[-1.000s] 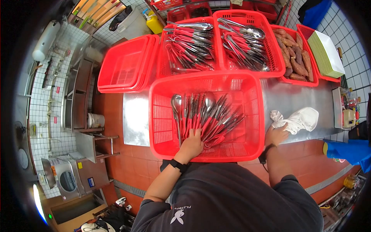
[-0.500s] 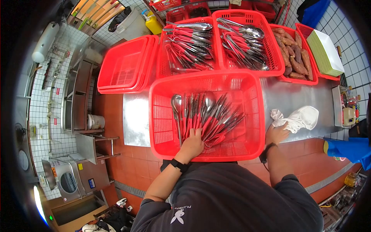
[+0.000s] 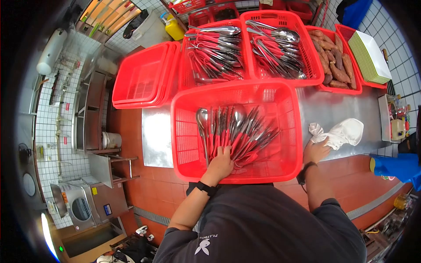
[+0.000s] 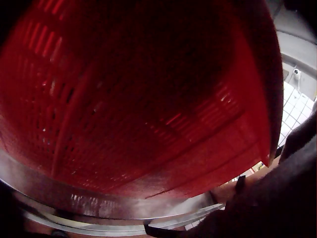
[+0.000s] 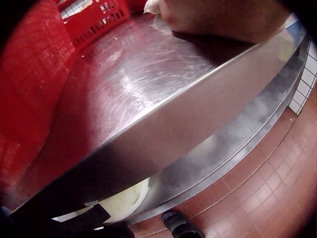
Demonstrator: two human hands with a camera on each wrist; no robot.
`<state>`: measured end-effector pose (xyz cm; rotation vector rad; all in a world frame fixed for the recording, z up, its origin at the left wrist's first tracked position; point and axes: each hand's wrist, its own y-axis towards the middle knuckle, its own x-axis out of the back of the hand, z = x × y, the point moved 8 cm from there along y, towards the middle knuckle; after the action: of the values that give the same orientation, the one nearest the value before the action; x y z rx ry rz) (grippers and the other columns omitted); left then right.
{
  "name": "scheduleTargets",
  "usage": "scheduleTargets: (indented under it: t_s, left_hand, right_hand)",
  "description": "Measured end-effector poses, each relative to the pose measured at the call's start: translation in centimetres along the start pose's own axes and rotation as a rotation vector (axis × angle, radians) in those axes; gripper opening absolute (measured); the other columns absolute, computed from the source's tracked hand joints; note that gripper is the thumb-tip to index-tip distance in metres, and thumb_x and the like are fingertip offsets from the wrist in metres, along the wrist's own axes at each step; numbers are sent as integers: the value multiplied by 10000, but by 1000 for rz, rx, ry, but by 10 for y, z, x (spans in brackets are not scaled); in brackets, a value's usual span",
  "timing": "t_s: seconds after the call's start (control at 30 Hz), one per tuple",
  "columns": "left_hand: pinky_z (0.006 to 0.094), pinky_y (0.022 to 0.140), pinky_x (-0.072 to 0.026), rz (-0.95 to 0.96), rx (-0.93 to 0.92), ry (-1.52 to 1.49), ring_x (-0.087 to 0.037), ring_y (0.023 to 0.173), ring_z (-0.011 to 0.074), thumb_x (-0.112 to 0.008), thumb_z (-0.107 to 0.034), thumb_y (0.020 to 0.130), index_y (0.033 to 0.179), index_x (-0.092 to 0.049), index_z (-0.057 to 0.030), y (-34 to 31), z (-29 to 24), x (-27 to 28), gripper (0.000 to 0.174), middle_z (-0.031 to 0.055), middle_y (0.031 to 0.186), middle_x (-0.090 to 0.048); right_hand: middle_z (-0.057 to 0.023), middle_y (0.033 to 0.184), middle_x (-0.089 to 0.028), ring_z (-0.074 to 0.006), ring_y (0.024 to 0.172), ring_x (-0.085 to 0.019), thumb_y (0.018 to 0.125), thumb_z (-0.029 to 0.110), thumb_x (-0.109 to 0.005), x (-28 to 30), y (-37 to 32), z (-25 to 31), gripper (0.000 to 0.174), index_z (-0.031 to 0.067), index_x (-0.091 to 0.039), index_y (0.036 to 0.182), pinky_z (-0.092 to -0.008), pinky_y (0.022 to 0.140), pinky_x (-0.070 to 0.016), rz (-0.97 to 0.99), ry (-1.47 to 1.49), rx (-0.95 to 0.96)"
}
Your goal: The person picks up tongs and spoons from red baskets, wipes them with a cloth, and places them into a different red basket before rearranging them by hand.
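Note:
In the head view a large red plastic basket (image 3: 289, 101) stands at the near side of the table. Metal tongs with red handles (image 3: 226, 138) lie fanned out inside, with a shiny spoon-like piece (image 3: 202, 115) at their left. Over the basket's near rim reaches my left hand (image 3: 220, 165), its fingertips resting on the handle ends. My right hand (image 3: 316, 151) is at the table's front edge, gripping a white cloth (image 3: 345, 133) bunched around the fingers. The left wrist view shows mostly basket mesh (image 4: 193, 121); in the right wrist view part of the right hand (image 5: 223, 17) shows at the top.
Behind stand two red baskets full of tongs (image 3: 217, 52), stacked red trays (image 3: 142, 76), a basket of sweet potatoes (image 3: 337, 65) and stacked white-and-green trays (image 3: 372, 59). The steel tabletop (image 3: 337, 105) shows right of the near basket. A blue cloth-like item (image 3: 394, 168) hangs at the right.
Both hands keep their places, the left on the tong handles and the right at the cloth. The whole head view has shifted slightly.

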<state>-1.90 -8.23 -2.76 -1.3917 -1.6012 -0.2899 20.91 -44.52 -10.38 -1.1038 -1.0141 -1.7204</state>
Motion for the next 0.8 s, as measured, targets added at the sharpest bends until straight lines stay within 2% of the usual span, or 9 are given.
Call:
scheduleTargets:
  t_s: [0.07,0.3,0.37,0.4,0.47,0.6,0.67,0.8]
  left_hand:
    - [537,781,-531,-66,-60,17,-592,916,509,-558,-96,833,1306,-397,-16,1,1,-1,506,305,1199,-446]
    - [549,768,-523,-76,-64,-3,-591,890,514,-550,-79,827,1297,-402,-27,-1,-3,2,496,303,1193,-448]
    - [530,865,-490,-14,18,-32,-546,1024,499,-525,-73,841,1293,-394,-12,0,-2,2,475,290,1224,-452]
    - [530,865,-490,-8,17,-29,-546,1024,499,-525,-73,841,1293,-394,-12,-1,-4,2,475,290,1224,-452]
    - [536,846,-494,-17,32,-33,-554,999,505,-526,-76,843,1283,-403,-23,0,-3,3,461,288,1219,-457]
    - [555,755,-520,-63,-26,1,-593,880,515,-547,-75,828,1279,-411,-27,-2,-8,5,473,297,1194,-449]
    - [554,753,-522,-52,-3,25,-599,885,507,-545,-81,833,1277,-417,-29,2,-10,8,464,286,1201,-456]
    - [551,732,-526,-71,-66,-8,-609,874,500,-552,-117,853,1268,-425,-29,0,-13,11,444,277,1211,-467]
  right_hand:
    - [-373,1310,-418,-484,1317,-347,861,347,-643,2,1,1,748,78,-287,1461,-566,1123,-236,-3,7,29]
    - [-375,1282,-431,-493,1288,-363,860,337,-649,0,0,0,754,64,-280,1459,-568,1104,-246,-18,-62,55]
    - [-370,1275,-436,-492,1277,-368,858,335,-650,5,-1,4,760,55,-276,1458,-570,1099,-246,-86,-9,99]
    - [-370,1275,-436,-492,1277,-368,858,335,-650,6,-1,4,760,55,-276,1458,-570,1099,-246,-83,-11,93]
    - [-370,1272,-436,-494,1279,-362,858,332,-648,2,0,3,759,46,-278,1456,-570,1097,-245,-16,-15,55]
    - [-362,1257,-439,-495,1258,-372,857,330,-647,5,2,3,752,39,-286,1450,-568,1090,-250,-83,-43,89]
    - [-349,1243,-442,-489,1235,-386,855,325,-648,4,6,6,750,40,-290,1449,-566,1089,-254,91,-10,5]
    - [-333,1210,-461,-477,1202,-406,840,315,-658,6,6,9,738,46,-315,1435,-564,1068,-274,-26,14,46]
